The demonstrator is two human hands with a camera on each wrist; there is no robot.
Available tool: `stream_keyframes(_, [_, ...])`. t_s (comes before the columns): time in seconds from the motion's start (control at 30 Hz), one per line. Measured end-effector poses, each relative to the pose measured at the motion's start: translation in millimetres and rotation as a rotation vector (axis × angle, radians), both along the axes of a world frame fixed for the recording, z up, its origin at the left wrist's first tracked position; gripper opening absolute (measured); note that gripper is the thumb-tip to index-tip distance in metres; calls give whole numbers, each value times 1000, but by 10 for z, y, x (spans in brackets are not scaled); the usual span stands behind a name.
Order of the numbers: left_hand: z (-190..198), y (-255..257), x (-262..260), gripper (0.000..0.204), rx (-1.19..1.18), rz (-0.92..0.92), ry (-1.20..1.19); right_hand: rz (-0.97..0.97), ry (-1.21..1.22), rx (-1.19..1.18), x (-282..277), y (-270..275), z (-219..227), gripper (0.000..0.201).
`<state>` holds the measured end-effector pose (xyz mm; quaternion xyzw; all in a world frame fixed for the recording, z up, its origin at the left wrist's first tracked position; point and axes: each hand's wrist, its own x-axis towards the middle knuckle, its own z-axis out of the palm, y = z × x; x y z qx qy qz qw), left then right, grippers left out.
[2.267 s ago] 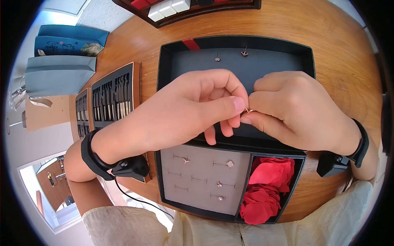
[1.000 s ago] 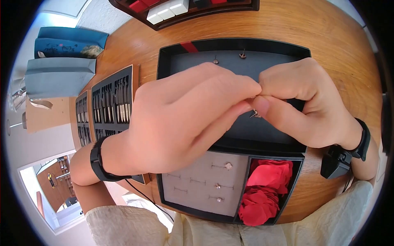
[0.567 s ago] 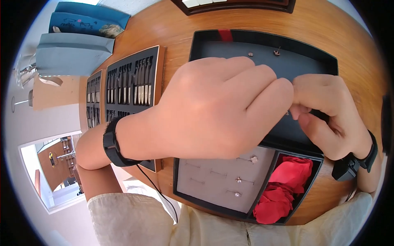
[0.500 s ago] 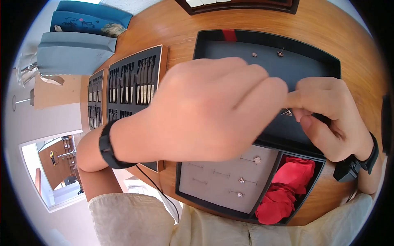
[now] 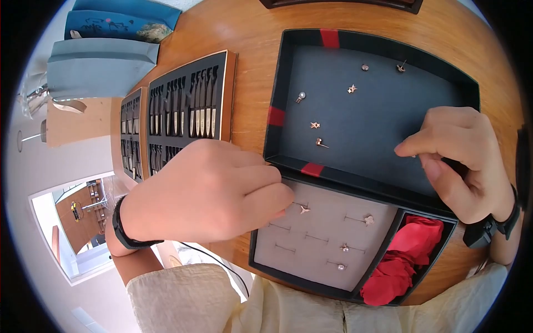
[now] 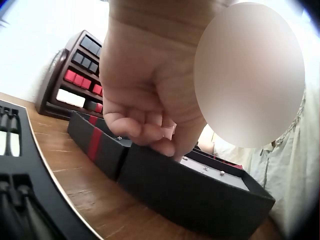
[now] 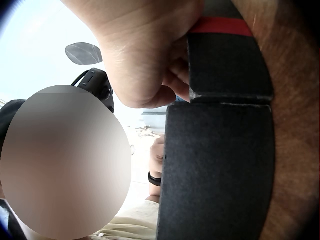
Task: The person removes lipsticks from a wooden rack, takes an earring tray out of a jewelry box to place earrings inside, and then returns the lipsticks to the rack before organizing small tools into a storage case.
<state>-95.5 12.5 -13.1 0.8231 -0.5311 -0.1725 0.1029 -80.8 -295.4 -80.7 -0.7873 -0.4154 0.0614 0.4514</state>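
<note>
Pressing our left hand [image 5: 208, 191], fingers curled, beside a star stud [image 5: 303, 209] at the pad's [image 5: 322, 222] upper-left corner, we pinch something tiny in our right hand [image 5: 461, 152] above the lid's [image 5: 377, 111] right edge.

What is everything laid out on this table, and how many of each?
Black lid tray: one, red tape marks, upper middle of the wooden table.
Loose earrings: about six, gold-toned, scattered in the lid tray.
Grey slotted pad: one, in the near black box, holding four small earrings.
Star earring: one, gold-toned, on the pad at the left fingertips.
Red petals: a heap, box's right compartment.
Tool trays: two, black, left of the boxes.
Paper bags: two, blue and grey, far left.
Left hand: fingers curled, at the star earring.
Right hand: pinching something tiny over the lid tray.
</note>
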Motion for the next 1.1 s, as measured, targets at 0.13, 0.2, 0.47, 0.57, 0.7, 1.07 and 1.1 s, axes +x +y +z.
stream_keyframes(0.13, [-1,-37,-93,16,-11,20,-62,-3,4,9,-7,-9,-26,22])
stream_keyframes(0.2, [13,-66,-143,17,42,14,-148,-3,6,10,-5,-1,-28,22])
stream_keyframes(0.47, [0,-86,-154,20,93,153,-55,19,-8,3,12,-3,-19,22])
stream_keyframes(0.57, [22,-102,-151,19,81,191,2,26,-12,16,12,6,-24,22])
stream_keyframes(0.7, [114,-94,-134,17,17,308,130,34,-42,59,18,21,-29,23])
stream_keyframes(1.07, [76,-178,-199,14,89,452,142,44,-8,41,22,-6,-41,22])
stream_keyframes(1.1, [75,-183,-207,13,100,485,151,44,-5,27,23,-5,-33,22])
